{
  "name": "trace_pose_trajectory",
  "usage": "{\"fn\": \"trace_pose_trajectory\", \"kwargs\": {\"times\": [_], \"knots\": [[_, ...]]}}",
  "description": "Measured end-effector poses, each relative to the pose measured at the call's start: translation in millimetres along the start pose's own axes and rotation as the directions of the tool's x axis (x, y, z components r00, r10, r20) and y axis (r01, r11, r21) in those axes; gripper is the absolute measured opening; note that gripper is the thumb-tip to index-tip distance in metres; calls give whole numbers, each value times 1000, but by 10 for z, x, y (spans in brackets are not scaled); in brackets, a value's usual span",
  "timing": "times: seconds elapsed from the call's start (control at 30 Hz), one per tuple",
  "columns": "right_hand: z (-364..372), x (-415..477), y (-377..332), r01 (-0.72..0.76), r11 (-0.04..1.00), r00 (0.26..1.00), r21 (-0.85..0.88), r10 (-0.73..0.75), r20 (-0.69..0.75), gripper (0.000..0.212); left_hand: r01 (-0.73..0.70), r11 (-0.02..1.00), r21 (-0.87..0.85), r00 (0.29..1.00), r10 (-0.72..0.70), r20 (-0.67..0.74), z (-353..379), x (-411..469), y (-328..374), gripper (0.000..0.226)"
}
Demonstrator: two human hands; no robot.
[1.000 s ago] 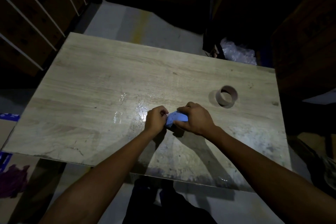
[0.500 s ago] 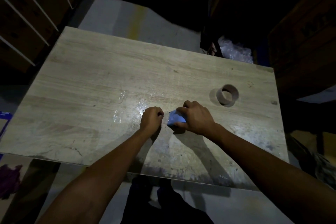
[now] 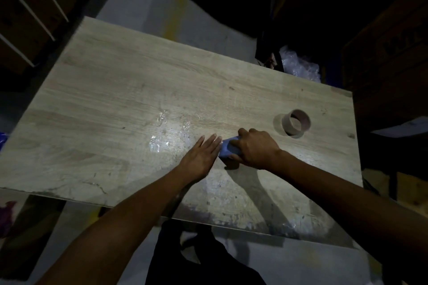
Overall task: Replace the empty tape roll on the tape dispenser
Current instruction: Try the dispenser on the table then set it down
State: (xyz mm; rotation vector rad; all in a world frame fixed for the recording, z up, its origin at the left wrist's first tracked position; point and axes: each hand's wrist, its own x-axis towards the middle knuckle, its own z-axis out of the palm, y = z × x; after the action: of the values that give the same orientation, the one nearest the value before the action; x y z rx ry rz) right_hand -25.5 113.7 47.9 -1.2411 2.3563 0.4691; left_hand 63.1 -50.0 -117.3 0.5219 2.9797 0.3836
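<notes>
A blue tape dispenser lies on the wooden table, mostly covered by my right hand, which grips it from above. My left hand rests flat on the table right beside the dispenser's left end, fingers straight and together, fingertips touching or nearly touching it. An empty brown cardboard tape core stands on the table to the far right of my right hand, apart from it. Any roll on the dispenser is hidden by my hand.
Crumpled clear tape scraps stick to the table left of my hands. A clear plastic bag sits beyond the far table edge. Dark boxes stand to the right, a slatted rack to the far left.
My left hand was a fist next to the dispenser; now its fingers are stretched out flat on the table. My right hand keeps its grip on the dispenser.
</notes>
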Motion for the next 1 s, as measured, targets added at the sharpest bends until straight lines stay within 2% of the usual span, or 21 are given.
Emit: {"fn": "trace_pose_trajectory", "kwargs": {"times": [0.1,0.3,0.43,0.63,0.77,0.83,0.9,1.0], "knots": [[-28,-8,43,56,997,994,-58,-50,92,48,-8,998,65,997,3,80,-62,-43,36,64],[-114,52,-11,73,988,973,-139,-40,228,51,72,996,43,991,-76,108,-17,-95,143,73],[-148,112,-65,102,977,962,-189,-48,270,50,114,992,52,982,-120,144,9,-66,169,82],[-172,237,-157,123,956,947,-265,-33,321,50,108,992,69,983,-117,140,-37,-80,151,82],[-206,441,-324,14,965,901,-261,101,422,51,96,995,-7,987,-95,129,-55,-71,134,76],[-233,545,-438,-20,943,889,-333,169,425,48,100,993,-57,988,-93,121,-29,-72,129,71],[-251,629,-556,-6,908,885,-420,201,421,48,102,992,-78,991,-94,97,-33,-70,128,64],[-289,702,-730,65,868,879,-493,184,439,51,135,959,-251,990,-140,-5,-152,-103,167,57]]}}
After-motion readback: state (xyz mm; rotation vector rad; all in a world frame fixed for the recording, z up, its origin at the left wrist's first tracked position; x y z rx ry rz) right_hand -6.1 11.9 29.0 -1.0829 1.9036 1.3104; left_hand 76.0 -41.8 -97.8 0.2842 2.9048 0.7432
